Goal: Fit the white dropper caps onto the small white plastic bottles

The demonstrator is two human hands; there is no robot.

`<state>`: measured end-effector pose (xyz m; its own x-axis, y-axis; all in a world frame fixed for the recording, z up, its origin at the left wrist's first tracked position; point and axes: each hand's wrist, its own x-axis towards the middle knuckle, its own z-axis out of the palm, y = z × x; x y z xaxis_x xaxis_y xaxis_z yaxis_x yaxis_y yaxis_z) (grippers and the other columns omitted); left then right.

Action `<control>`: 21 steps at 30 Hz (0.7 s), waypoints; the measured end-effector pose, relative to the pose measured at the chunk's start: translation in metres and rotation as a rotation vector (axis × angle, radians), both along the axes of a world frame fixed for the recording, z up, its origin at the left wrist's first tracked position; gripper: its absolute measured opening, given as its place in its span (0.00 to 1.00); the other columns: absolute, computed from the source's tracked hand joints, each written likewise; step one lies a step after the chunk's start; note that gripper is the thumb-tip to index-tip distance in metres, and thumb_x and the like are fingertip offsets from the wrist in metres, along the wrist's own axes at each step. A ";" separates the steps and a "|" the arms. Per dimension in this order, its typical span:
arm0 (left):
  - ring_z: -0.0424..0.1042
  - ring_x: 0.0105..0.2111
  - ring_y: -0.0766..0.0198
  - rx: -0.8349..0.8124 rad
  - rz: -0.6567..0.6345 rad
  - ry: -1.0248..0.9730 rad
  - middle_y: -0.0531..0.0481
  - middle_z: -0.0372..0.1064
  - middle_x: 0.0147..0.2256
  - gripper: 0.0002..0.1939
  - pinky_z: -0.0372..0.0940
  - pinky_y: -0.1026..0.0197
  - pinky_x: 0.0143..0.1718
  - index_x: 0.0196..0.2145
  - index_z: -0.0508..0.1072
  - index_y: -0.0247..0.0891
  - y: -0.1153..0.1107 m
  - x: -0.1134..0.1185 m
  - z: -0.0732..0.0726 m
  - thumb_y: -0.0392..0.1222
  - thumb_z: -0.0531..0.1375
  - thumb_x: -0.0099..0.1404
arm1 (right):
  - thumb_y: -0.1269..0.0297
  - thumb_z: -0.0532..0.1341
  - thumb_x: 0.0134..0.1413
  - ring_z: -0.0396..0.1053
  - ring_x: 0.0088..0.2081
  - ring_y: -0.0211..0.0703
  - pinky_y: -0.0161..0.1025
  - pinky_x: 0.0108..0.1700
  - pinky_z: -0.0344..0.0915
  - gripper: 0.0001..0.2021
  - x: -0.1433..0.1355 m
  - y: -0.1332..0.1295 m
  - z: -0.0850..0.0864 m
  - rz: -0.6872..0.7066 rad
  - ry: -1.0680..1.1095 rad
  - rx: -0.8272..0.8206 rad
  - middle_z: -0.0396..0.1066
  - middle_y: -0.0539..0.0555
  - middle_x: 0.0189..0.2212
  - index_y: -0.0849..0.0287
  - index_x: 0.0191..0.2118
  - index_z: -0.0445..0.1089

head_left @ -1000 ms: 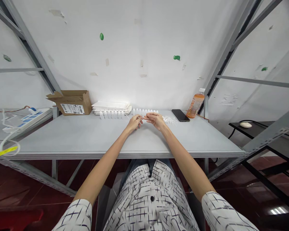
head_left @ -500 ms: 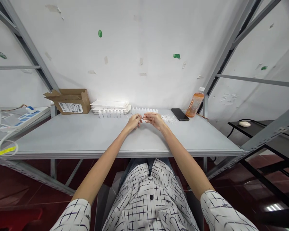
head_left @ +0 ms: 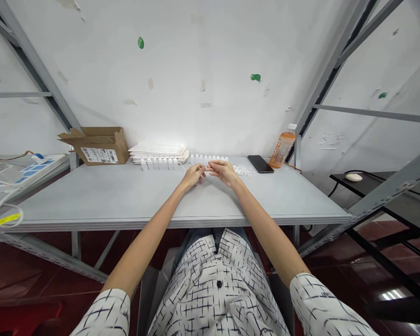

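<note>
My left hand (head_left: 193, 176) and my right hand (head_left: 223, 171) meet over the middle of the grey table, fingertips nearly touching. Both have their fingers pinched together; whatever lies between them is too small to make out. Just behind the hands stands a row of small white bottles (head_left: 210, 158), partly hidden by the fingers. To the left is another row of small white bottles (head_left: 160, 164), upright. Close to the right hand lies a scatter of small white pieces (head_left: 243, 171).
A stack of white paper (head_left: 157, 151) and an open cardboard box (head_left: 103, 145) sit at the back left. At the back right are a black phone (head_left: 261, 164) and an orange drink bottle (head_left: 283, 147). Metal posts (head_left: 320, 84) rise at the table's sides.
The hands have come slightly closer together at the fingertips. The whole view has shifted a little with the head; the things on the table stay in place.
</note>
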<state>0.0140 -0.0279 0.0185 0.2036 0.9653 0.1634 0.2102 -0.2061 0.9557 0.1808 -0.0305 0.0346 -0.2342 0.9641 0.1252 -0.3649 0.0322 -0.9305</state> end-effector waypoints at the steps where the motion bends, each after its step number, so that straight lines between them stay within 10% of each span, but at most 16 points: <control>1: 0.66 0.20 0.70 -0.002 -0.002 -0.001 0.49 0.69 0.30 0.08 0.49 0.69 0.15 0.35 0.69 0.37 0.000 0.000 0.000 0.45 0.58 0.66 | 0.70 0.72 0.48 0.79 0.33 0.40 0.31 0.31 0.73 0.06 0.000 0.001 -0.001 -0.012 0.001 0.005 0.77 0.51 0.29 0.61 0.31 0.75; 21: 0.60 0.23 0.66 0.107 -0.006 0.156 0.54 0.64 0.23 0.10 0.54 0.63 0.26 0.31 0.73 0.36 0.003 -0.002 -0.005 0.43 0.55 0.58 | 0.74 0.67 0.42 0.68 0.24 0.36 0.34 0.25 0.73 0.03 -0.005 0.000 -0.007 -0.171 -0.233 0.040 0.70 0.52 0.22 0.63 0.25 0.73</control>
